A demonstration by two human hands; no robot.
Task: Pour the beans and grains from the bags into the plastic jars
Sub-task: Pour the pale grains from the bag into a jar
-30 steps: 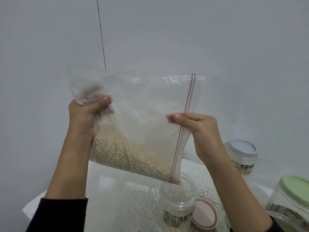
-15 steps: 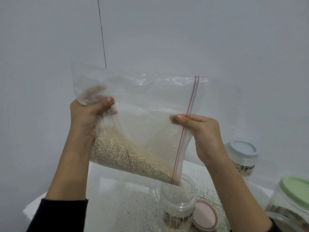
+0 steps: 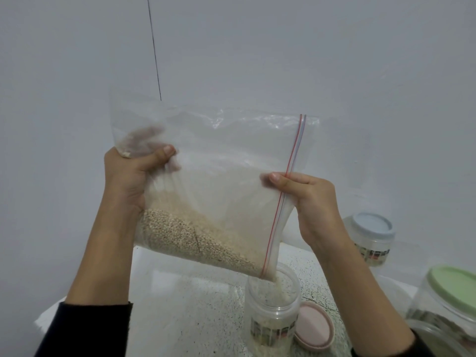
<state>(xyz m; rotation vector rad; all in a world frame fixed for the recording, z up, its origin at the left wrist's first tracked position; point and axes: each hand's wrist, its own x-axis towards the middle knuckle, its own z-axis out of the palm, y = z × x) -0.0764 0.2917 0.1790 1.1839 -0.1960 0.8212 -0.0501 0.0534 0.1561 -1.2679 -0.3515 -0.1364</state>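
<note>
The zip bag [image 3: 213, 181] hangs tilted directly above the open jar [image 3: 274, 302], its lowest corner at the zip-strip end dipping into the jar's mouth, presumably so the pale grains [image 3: 195, 238] slide down to that one outlet. The left hand [image 3: 128, 181] clenches the bag's far, raised corner to keep the slope; the right hand [image 3: 309, 199] pinches the zip edge, seemingly steering the opening. Just beside the jar lies a pink lid [image 3: 314, 325]. Behind it stands a blue-lidded jar [image 3: 371, 238]; a green-lidded jar [image 3: 448, 300] is nearer. All rest on a speckled white table [image 3: 195, 313] against a plain grey wall [image 3: 257, 47].
</note>
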